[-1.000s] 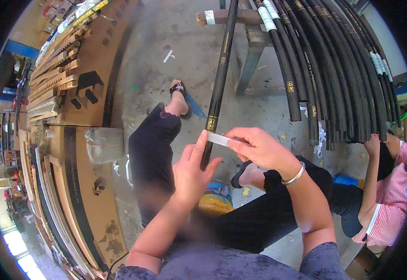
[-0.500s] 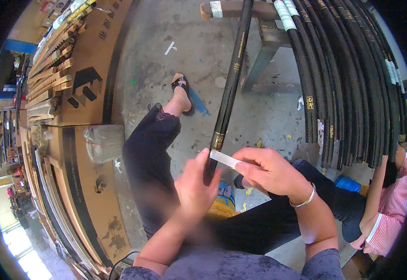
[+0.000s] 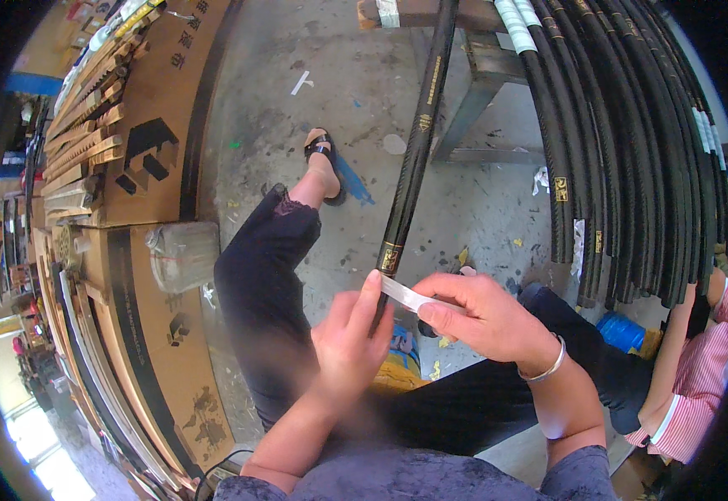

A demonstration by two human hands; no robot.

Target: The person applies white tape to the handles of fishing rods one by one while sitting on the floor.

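A long black pole (image 3: 414, 146) with gold markings slants down from the far bench toward my lap. My left hand (image 3: 350, 338) is closed around its near end, the thumb lying near a gold label band. From the pole just below that band, a narrow white strip (image 3: 404, 294) stretches to the right, one end against the pole. My right hand (image 3: 485, 321), with a bangle at the wrist, pinches the strip's other end between thumb and fingers. The pole's lowest end is partly hidden by my left fingers.
Several similar black poles (image 3: 610, 167) lie side by side at the right, on a metal-framed bench (image 3: 468, 113). Large cardboard boxes (image 3: 159, 142) with wooden slats (image 3: 88, 125) stand left. Another person's striped sleeve (image 3: 689, 397) shows at lower right. Paper scraps litter the floor.
The gold markings on the pole show differently, so it seems turned a little. Both hands keep their grips; the strip sits slightly lower and more of it shows bent near my right fingers.
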